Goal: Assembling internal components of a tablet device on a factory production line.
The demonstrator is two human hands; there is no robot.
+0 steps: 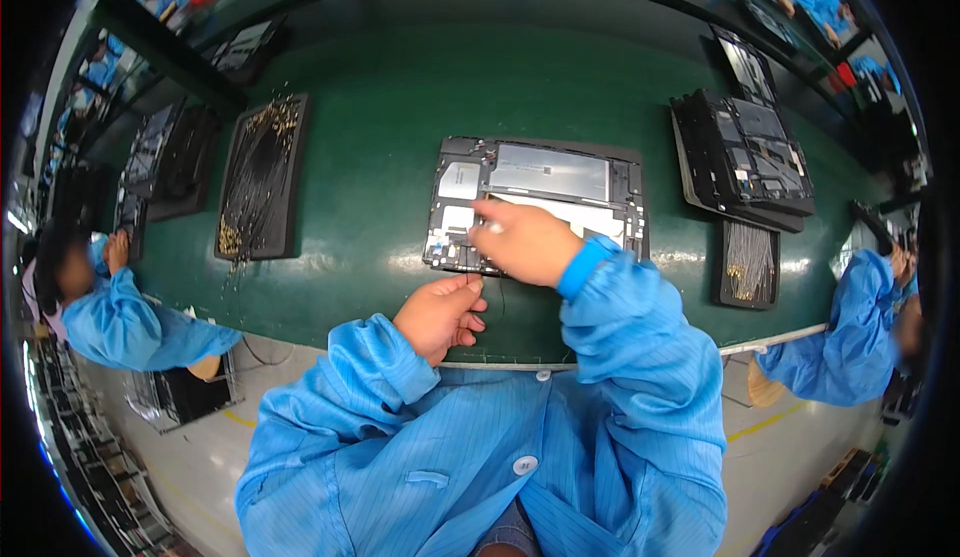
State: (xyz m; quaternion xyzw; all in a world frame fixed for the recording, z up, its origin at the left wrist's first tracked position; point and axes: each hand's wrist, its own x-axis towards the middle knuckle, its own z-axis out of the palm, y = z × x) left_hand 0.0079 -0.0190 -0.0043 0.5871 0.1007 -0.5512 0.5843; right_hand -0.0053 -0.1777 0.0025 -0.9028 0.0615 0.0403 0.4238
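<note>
An opened tablet lies flat in front of me, with a silver battery plate, white areas and a black frame. My left hand is closed at its near edge, thumb and forefinger pinching a thin black cable, part of which hangs beside the fingers. Over the tablet's lower left part is my right hand, its forefinger and thumb apart and nothing visibly held. The right hand covers some of the tablet's inside, and its fingertips are slightly blurred.
A dark tray of black cables with gold ends lies left; a smaller cable tray lies right, near stacked tablets. More tablets stand far left. Co-workers in blue sit at left and right. A shelf beam crosses the back.
</note>
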